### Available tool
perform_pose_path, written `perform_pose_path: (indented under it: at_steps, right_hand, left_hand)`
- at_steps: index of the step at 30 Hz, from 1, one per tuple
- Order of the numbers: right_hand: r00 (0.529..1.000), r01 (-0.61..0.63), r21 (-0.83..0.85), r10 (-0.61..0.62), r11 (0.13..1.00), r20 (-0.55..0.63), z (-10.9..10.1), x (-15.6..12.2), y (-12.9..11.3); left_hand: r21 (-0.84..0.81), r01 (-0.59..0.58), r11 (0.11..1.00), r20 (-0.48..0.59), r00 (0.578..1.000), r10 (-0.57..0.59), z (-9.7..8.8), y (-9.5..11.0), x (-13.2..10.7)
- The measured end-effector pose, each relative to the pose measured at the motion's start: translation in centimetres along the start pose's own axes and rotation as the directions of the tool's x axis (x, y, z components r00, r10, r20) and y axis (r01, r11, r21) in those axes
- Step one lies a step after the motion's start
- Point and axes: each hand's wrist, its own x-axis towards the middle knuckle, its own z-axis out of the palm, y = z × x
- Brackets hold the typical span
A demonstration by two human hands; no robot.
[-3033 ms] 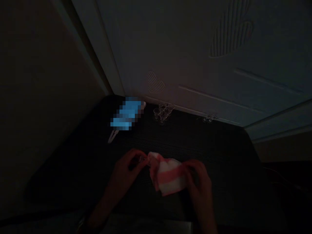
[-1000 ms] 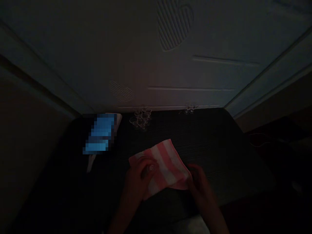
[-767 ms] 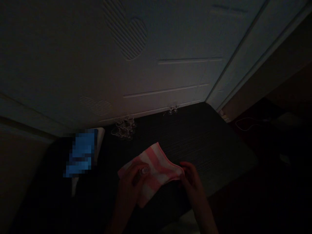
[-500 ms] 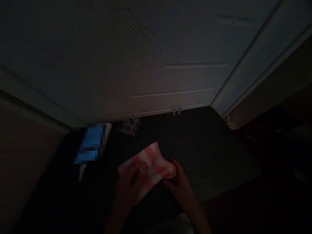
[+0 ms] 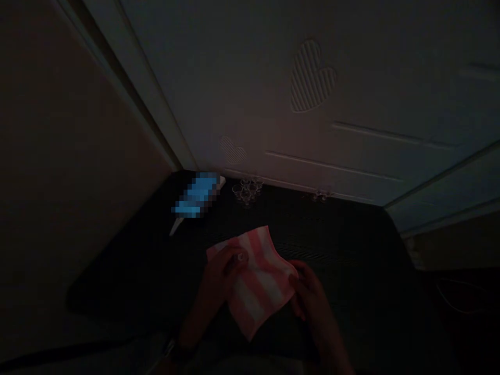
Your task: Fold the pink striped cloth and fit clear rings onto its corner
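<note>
A pink-and-white striped cloth [image 5: 261, 281] is spread between my two hands above the dark tabletop. My left hand [image 5: 222, 273] is closed at the cloth's upper left, with its fingertips around a small clear round piece [image 5: 241, 257] that looks like a suction cup. That piece lies against the cloth, and the dim light hides its details. At the cloth's right edge, my right hand [image 5: 310, 291] pinches the fabric between thumb and fingers. A cluster of similar clear pieces [image 5: 247, 191] sits beyond the cloth, near the white panel.
More clear pieces [image 5: 322, 196] lie further right along the panel's base. On the left, a device with a lit, pixelated blue screen [image 5: 197, 195] rests on the dark table [image 5: 128, 271]. A white panel [image 5: 250, 94] with raised hearts rises behind. A pale cable [image 5: 453, 299] is at the right.
The view has swung left, so the scene appears further right. My right hand now grips the cloth's right edge, and the cloth is spread wider. My left hand keeps the clear piece.
</note>
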Motion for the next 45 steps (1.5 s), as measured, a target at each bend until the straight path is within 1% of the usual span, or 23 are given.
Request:
perform_pose_path:
  at_steps: [2,4,6,8,10,12,14,18,21,22,24,27,28,29,30,31,33,34,36,38,41,43,45]
  right_hand:
    - [0.997,0.023,-0.072,-0.028,0.997,-0.067,-0.3,-0.2,0.2]
    - [0.981,0.092,-0.200,-0.123,0.976,-0.148,-0.5,-0.7,0.4]
    - [0.939,0.155,-0.349,-0.247,0.924,-0.238,-0.7,-1.2,0.8]
    - [0.880,0.186,-0.469,-0.359,0.863,-0.311,-0.7,-1.6,1.0]
    - [0.830,0.201,-0.546,-0.438,0.813,-0.346,-0.6,-2.0,0.9]
    - [0.809,0.230,-0.597,-0.492,0.768,-0.322,-0.2,-2.2,0.5]
    - [0.798,0.278,-0.631,-0.539,0.725,-0.268,0.7,-2.3,-0.2]
    - [0.772,0.417,-0.615,-0.618,0.669,-0.148,3.8,-2.0,-1.1]
    - [0.759,0.510,-0.544,-0.647,0.666,-0.080,6.6,-1.0,-0.6]
    - [0.764,0.525,-0.520,-0.642,0.674,-0.061,7.4,-0.6,-0.3]
    - [0.777,0.521,-0.498,-0.626,0.693,-0.057,8.6,0.5,0.3]
    - [0.788,0.487,-0.527,-0.610,0.697,-0.079,9.5,1.8,1.0]
    - [0.789,0.474,-0.540,-0.608,0.695,-0.090,9.6,2.2,1.2]
    - [0.788,0.466,-0.550,-0.608,0.693,-0.100,9.7,2.4,1.3]
    - [0.785,0.462,-0.557,-0.610,0.690,-0.106,9.7,2.6,1.3]
    - [0.782,0.459,-0.564,-0.613,0.687,-0.110,9.7,2.8,1.3]
    - [0.778,0.457,-0.579,-0.619,0.675,-0.108,9.7,2.8,1.1]
    - [0.775,0.459,-0.586,-0.624,0.668,-0.104,9.7,2.8,1.0]
    - [0.763,0.461,-0.594,-0.636,0.659,-0.113,9.6,2.6,0.6]
    - [0.745,0.470,-0.593,-0.654,0.654,-0.131,9.4,2.3,0.3]
    - [0.729,0.473,-0.585,-0.665,0.659,-0.159,9.0,2.0,0.5]
    - [0.737,0.462,-0.584,-0.655,0.668,-0.166,8.7,2.0,0.9]
    - [0.754,0.439,-0.583,-0.633,0.683,-0.175,8.5,2.1,1.4]
  left_hand:
    - [-0.015,0.003,1.000,0.017,1.000,-0.003,-0.2,0.0,0.1]
    - [-0.034,0.009,0.999,0.041,0.999,-0.007,-0.5,0.0,0.2]
    - [-0.047,0.000,0.999,0.064,0.998,0.003,-0.8,-0.2,0.4]
    - [-0.050,-0.026,0.998,0.069,0.997,0.029,-0.8,-0.4,0.5]
    - [-0.057,-0.055,0.997,0.070,0.996,0.059,-0.6,-0.5,0.7]
    - [-0.071,-0.079,0.994,0.080,0.993,0.085,-0.5,-0.5,0.8]
    - [-0.068,-0.106,0.992,0.090,0.990,0.112,-0.3,-0.6,0.9]
    - [-0.028,-0.179,0.983,0.098,0.979,0.181,-0.2,-0.9,1.2]
    - [-0.013,-0.206,0.978,0.121,0.971,0.206,0.2,-1.4,1.1]
    - [-0.018,-0.205,0.979,0.120,0.971,0.206,0.3,-1.6,1.0]
    - [-0.058,-0.204,0.977,0.111,0.971,0.210,0.6,-1.9,0.9]
    - [-0.131,-0.219,0.967,0.088,0.969,0.231,0.2,-2.3,0.8]
    - [-0.120,-0.210,0.970,0.079,0.972,0.220,-0.2,-2.5,0.8]
    - [-0.055,-0.214,0.975,0.043,0.975,0.217,-0.8,-2.8,0.8]
    - [0.032,-0.235,0.972,0.016,0.972,0.234,-1.5,-3.1,0.8]
    - [0.142,-0.244,0.959,-0.050,0.966,0.253,-2.3,-3.5,0.9]
    - [0.354,-0.191,0.916,-0.136,0.958,0.252,-3.7,-4.6,1.2]
    - [0.424,-0.165,0.890,-0.151,0.957,0.249,-4.2,-5.1,1.3]
    - [0.515,-0.156,0.843,-0.111,0.963,0.246,-4.9,-6.1,1.8]
    - [0.534,-0.162,0.830,-0.064,0.971,0.231,-5.1,-6.6,2.2]
    - [0.499,-0.165,0.850,-0.038,0.977,0.212,-4.9,-6.3,2.6]
    - [0.451,-0.151,0.880,-0.032,0.982,0.185,-4.9,-5.6,2.6]
    - [0.377,-0.100,0.921,-0.011,0.994,0.113,-5.0,-4.8,2.5]
